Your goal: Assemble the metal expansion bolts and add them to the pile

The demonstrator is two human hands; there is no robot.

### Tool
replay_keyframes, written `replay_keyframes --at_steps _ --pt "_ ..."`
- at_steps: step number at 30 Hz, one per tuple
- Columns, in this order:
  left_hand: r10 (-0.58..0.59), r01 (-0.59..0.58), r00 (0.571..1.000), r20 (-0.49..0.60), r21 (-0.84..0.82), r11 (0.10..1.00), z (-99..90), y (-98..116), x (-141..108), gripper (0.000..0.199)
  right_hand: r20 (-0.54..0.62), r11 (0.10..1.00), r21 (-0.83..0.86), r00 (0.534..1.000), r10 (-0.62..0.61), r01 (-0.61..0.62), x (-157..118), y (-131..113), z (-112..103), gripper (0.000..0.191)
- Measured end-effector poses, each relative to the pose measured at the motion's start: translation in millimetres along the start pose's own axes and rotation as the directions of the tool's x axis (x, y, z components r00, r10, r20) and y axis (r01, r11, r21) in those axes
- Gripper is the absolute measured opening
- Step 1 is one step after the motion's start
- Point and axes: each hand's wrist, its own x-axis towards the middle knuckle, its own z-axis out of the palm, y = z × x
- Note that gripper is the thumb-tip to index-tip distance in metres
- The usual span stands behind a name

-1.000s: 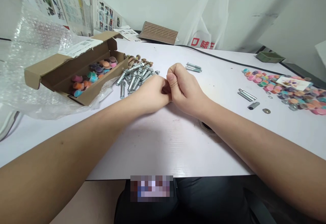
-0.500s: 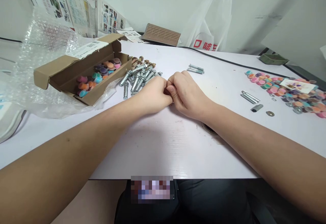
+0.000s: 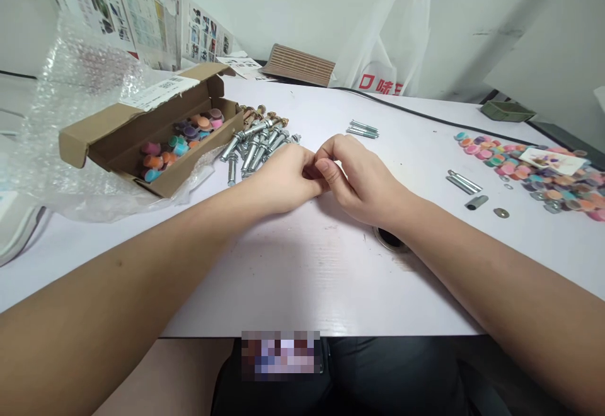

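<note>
My left hand [image 3: 293, 176] and my right hand [image 3: 352, 176] meet over the middle of the white table [image 3: 283, 277]. Both are closed, with curled fingers and their fingertips together. Whatever they may hold between them is hidden by the fingers. Just beyond my left hand lies a pile of silver expansion bolts [image 3: 258, 145], with several brass-coloured bolts [image 3: 267, 115] behind it. Past my right hand, a few thin silver screws or pins [image 3: 363, 128] lie side by side. A dark round hole with a pale rim [image 3: 388, 238] shows partly from under my right forearm.
On the left, an open cardboard box [image 3: 113, 129] with small colourful paint pots [image 3: 179, 145] rests on bubble wrap [image 3: 61, 170]. At right are more pots [image 3: 515, 167], metal rods [image 3: 464, 181], a sleeve [image 3: 476, 202] and a washer [image 3: 501, 213]. A black cable [image 3: 401, 102] crosses the back.
My right hand has shifted slightly right and its fingers have loosened a little, opening a small gap by the thumb. My left hand stays almost in place.
</note>
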Motion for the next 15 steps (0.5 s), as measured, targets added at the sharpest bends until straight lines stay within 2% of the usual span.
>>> replay_keyframes --at_steps 4,7,10,15 --pt "-0.031 0.031 0.999 0.035 -0.008 0.999 -0.2 0.9 -2.2 0.02 -0.095 0.977 0.165 0.984 0.15 -0.133 -0.8 -2.4 -11.7 0.029" --pt "-0.058 0.058 0.998 0.029 0.003 0.998 -0.9 2.3 -4.0 0.024 -0.024 0.897 0.368 0.961 0.275 -0.247 -1.4 -0.8 -18.7 0.038" --pt "-0.063 0.063 0.998 0.025 0.007 0.998 -1.2 3.5 -4.3 0.025 0.043 0.809 0.501 0.943 0.331 -0.307 -1.1 0.0 -20.4 0.04" --pt "-0.028 0.029 0.999 0.039 -0.034 0.999 -1.1 3.9 -3.6 0.017 0.084 0.774 0.504 0.913 0.399 -0.384 0.8 -2.6 -16.6 0.036"
